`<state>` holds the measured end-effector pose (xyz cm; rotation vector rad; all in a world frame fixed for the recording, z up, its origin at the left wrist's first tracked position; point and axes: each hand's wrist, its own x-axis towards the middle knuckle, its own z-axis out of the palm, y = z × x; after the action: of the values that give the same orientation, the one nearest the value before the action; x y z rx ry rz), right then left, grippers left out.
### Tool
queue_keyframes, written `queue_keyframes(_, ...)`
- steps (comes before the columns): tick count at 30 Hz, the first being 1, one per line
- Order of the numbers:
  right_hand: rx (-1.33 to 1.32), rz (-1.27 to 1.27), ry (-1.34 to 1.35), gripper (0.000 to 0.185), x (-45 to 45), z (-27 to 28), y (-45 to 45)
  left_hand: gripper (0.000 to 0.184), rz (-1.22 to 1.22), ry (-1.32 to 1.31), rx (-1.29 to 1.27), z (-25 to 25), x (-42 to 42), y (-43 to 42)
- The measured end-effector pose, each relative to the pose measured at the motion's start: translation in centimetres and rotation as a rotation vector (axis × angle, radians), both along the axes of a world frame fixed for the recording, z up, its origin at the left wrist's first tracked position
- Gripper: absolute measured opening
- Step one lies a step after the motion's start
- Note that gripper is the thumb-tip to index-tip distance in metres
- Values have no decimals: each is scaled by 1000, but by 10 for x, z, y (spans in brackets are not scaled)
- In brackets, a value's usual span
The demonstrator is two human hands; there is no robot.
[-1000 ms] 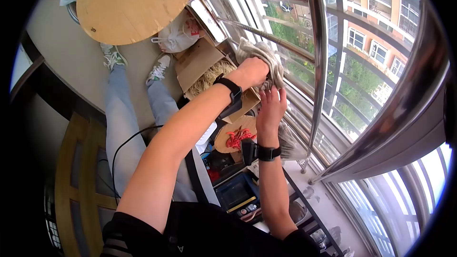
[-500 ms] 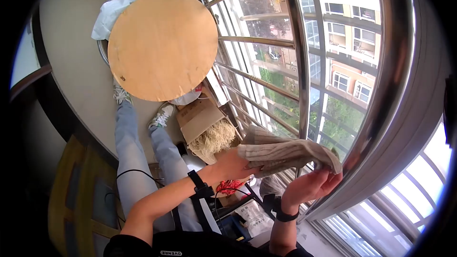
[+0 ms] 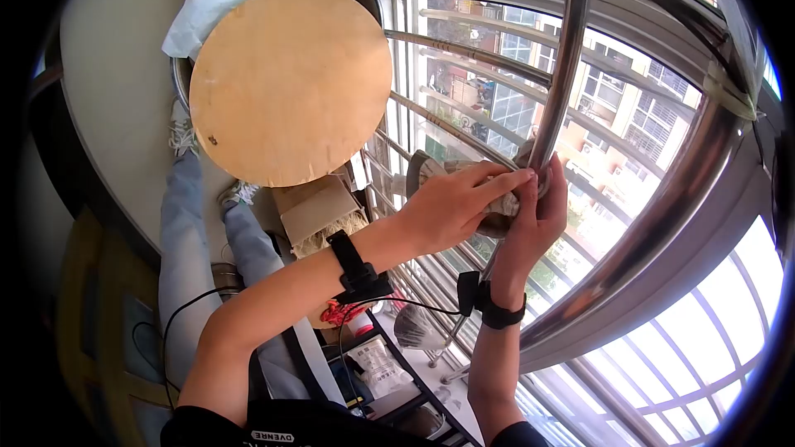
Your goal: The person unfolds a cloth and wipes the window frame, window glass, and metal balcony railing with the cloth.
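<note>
A crumpled beige-grey ribbed cloth [image 3: 426, 172] is bunched around an upright metal post [image 3: 566, 66] of the window railing. My left hand [image 3: 451, 209] lies across the cloth from the left, its fingers closed on it and reaching to the post. On the near side, my right hand [image 3: 538, 219] has its fingers and thumb wrapped about the post with cloth between them. The two hands meet at the post, fingertips almost touching. Part of the cloth is hidden behind the hands and the post.
A round wooden board [image 3: 290, 87] covers a large metal vat at the left, beside a white plastic bag [image 3: 219, 4]. A cardboard box [image 3: 319, 213] of straw-like strands sits below. A thick curved handrail [image 3: 662, 232] runs at the right. A cable [image 3: 170, 331] hangs by my legs.
The cloth, stretched out between my hands before, is now gathered at the upright post. Both hands have moved up and closed around it. The view has turned toward the railing.
</note>
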<state>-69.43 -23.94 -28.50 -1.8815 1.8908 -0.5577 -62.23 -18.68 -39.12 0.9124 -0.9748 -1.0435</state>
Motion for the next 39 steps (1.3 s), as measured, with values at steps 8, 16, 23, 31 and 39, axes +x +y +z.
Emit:
queue_keyframes(8,14,66,-102,41,84,0,-66,58,147,232,121,26,74,-61)
queue_keyframes(16,113,142,-105,55,107,18,-103,26,249,465,283,21,120,-138)
queue_keyframes(23,195,69,151,53,117,-2,-111,20,354,514,331,18,109,-149)
queue_keyframes(31,452,60,-133,51,99,1,-138,30,420,182,262,-25,73,-167)
queue_keyframes(39,250,309,-45,27,90,-14,-147,39,164,305,285,-28,78,-158)
